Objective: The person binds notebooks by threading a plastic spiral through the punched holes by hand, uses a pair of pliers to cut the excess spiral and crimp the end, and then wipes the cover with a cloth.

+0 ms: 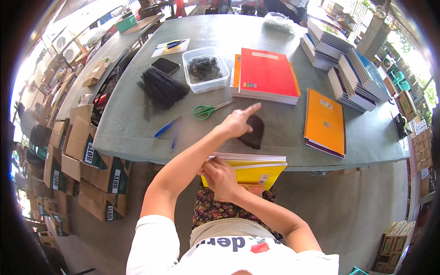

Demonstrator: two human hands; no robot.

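Observation:
My left hand (pixel 238 123) reaches over the table with its index finger stretched out and its thumb apart, seemingly holding nothing. Beside it lies a dark brown rounded piece (pixel 253 136), partly covered by the hand. Lower down, a yellow notebook (pixel 261 172) rests over my lap at the table's front edge, its white page edges and binding side up. My right hand (pixel 220 176) crosses under the left forearm and grips the notebook's left end with bent fingers; its fingertips are partly hidden. Green-handled scissors (pixel 204 111) and blue-handled pliers (pixel 167 127) lie left of my left hand.
Black binding coils (pixel 162 89) lie by a clear plastic tub (pixel 206 87) of small coils and a black phone (pixel 165 66). Red notebooks (pixel 268 73) are stacked centrally, an orange notebook (pixel 325 121) to the right. Notebook stacks (pixel 360 78) stand far right; cardboard boxes (pixel 103 174) left.

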